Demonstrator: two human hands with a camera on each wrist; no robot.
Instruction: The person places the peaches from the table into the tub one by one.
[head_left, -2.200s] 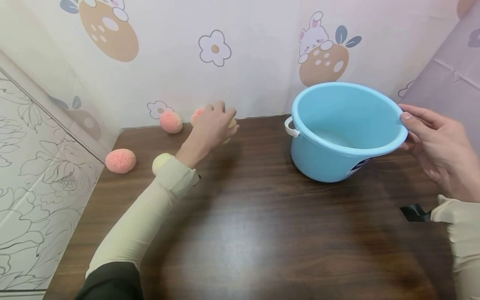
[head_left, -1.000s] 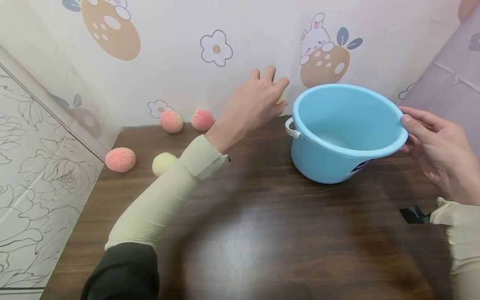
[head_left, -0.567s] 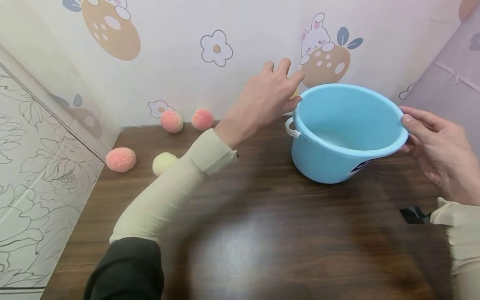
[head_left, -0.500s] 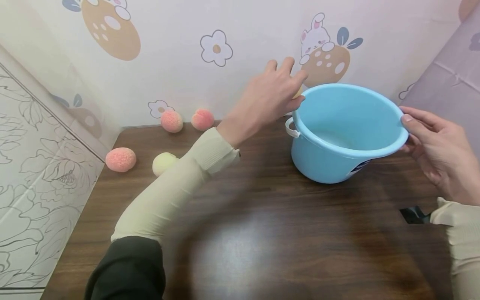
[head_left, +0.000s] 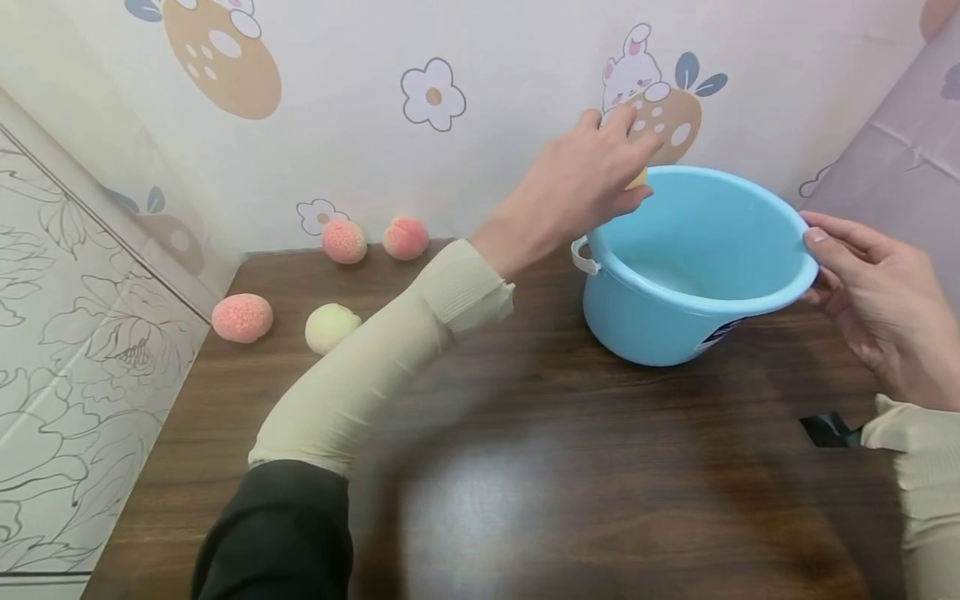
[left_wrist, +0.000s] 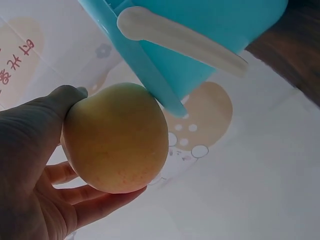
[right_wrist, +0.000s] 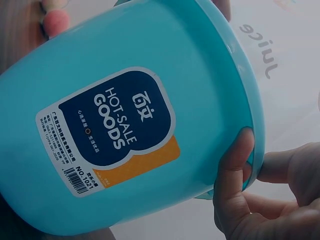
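My left hand (head_left: 588,171) holds a yellow-orange peach (left_wrist: 117,140) between thumb and fingers, over the left rim of a light blue bucket (head_left: 637,321). In the head view the hand covers most of this peach. My right hand (head_left: 881,292) grips the bucket's right rim, thumb on top and fingers beneath. The bucket's visible inside holds nothing. At the left of the table lie a pink peach (head_left: 242,317) and a pale yellow peach (head_left: 330,327). Two more pink ones, a left peach (head_left: 344,242) and a right peach (head_left: 406,238), lie by the wall.
The dark wooden table (head_left: 600,492) meets a wall covering (head_left: 510,83) printed with rabbits and flowers. A white bucket handle (head_left: 584,256) juts from the bucket's left side. To the left stands a white panel (head_left: 82,375) with line-drawn flowers.
My left hand has picked up the yellow-orange peach near the wall and carried it right and up to the bucket's rim. The right hand and bucket have stayed in place.
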